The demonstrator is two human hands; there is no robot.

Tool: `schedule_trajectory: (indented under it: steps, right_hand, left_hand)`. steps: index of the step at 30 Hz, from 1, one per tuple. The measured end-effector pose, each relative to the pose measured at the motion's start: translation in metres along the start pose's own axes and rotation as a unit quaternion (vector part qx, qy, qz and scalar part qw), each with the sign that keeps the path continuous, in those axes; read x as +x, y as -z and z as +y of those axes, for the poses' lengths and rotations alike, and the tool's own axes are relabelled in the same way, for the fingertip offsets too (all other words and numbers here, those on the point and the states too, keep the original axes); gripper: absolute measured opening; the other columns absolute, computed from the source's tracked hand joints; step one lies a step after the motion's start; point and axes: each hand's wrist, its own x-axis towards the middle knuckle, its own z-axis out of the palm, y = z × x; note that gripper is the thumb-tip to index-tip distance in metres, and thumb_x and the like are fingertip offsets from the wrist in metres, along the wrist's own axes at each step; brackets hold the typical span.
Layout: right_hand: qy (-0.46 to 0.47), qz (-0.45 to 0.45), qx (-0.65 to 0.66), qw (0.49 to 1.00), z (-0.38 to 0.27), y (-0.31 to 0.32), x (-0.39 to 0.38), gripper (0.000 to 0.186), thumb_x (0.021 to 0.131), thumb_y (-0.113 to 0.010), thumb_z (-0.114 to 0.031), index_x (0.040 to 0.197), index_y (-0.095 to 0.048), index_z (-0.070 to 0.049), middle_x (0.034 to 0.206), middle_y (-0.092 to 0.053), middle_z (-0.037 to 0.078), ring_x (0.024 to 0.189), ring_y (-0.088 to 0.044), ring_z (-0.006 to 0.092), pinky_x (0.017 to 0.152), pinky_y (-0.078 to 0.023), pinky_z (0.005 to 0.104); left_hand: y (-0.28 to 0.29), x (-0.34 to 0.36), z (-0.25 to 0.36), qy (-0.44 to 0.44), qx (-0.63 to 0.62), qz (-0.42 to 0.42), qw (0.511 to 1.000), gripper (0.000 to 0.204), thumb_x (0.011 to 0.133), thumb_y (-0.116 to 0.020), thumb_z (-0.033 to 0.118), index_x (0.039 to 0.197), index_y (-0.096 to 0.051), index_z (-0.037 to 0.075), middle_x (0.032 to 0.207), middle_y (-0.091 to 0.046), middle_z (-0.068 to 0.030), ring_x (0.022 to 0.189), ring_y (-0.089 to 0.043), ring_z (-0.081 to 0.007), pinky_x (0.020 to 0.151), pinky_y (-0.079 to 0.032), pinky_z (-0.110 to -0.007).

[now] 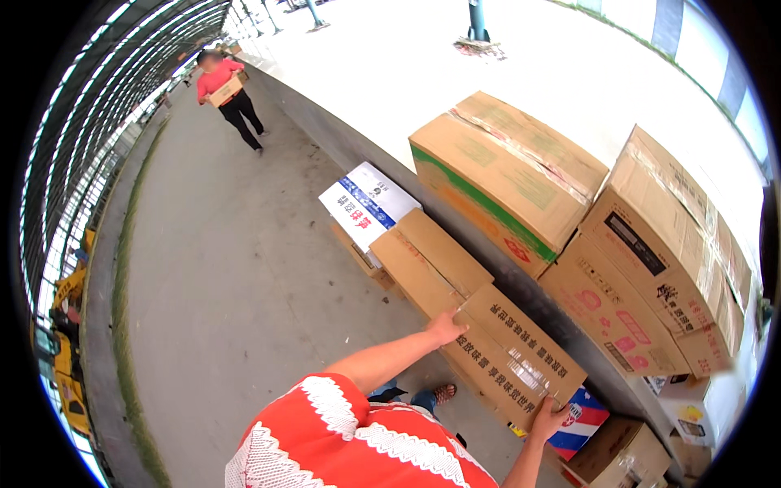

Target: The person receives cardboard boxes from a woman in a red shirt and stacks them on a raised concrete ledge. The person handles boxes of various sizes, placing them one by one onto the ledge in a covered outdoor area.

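Both of my hands grip a flat brown cardboard box (512, 346) with black printing and clear tape. My left hand (446, 328) holds its near left corner, and my right hand (550, 416) its lower right end, fingers curled on the edge. A longer brown box (427, 256) lies just beyond it, alongside a white-and-blue box (366, 199). A red, white and blue box (582, 423) shows beside my right hand, with an open-looking brown box (614, 455) below.
Large taped cartons (504, 175) are stacked along a concrete ledge (325, 98) at right. A person (218, 81) in red carries a box along the grey walkway (195, 268) at upper left. Yellow machinery (69, 366) stands at far left, and a blue post (477, 20) rises behind the ledge.
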Motion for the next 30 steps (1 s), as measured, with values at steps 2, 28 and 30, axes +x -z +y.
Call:
schedule_trajectory:
  steps: [2,28,30]
  right_hand:
    - [-0.006,0.004,0.005,1.000,-0.001,-0.004,-0.010,0.075,0.082,-0.063,-0.043,0.136,-0.040,0.002,0.128,-0.053,0.026,0.115,-0.054,0.0398,0.094,-0.043,0.0421]
    - [-0.092,-0.056,0.077,0.991,-0.039,-0.015,-0.054,0.072,0.077,-0.067,-0.039,0.131,-0.039,0.000,0.121,-0.058,0.021,0.107,-0.059,0.0358,0.087,-0.048,0.0430]
    - [-0.096,-0.050,0.089,0.990,-0.028,-0.023,-0.055,0.072,0.077,-0.067,-0.039,0.131,-0.038,0.000,0.122,-0.058,0.021,0.107,-0.059,0.0358,0.087,-0.049,0.0429]
  left_hand:
    - [0.005,-0.007,-0.003,-0.066,-0.010,0.015,0.998,0.060,0.081,-0.068,0.031,0.132,-0.048,0.006,0.105,-0.065,-0.0185,0.097,-0.063,-0.0321,0.084,-0.049,-0.040]
    - [0.037,0.013,-0.024,-0.079,-0.150,-0.042,0.985,0.034,0.089,-0.064,0.010,0.121,-0.055,0.004,0.113,-0.063,-0.0040,0.102,-0.058,-0.0148,0.088,-0.046,-0.030]
    - [0.037,0.013,-0.026,-0.085,-0.143,-0.067,0.984,0.035,0.089,-0.063,0.009,0.122,-0.055,0.004,0.114,-0.063,-0.0047,0.104,-0.058,-0.0154,0.089,-0.046,-0.030]
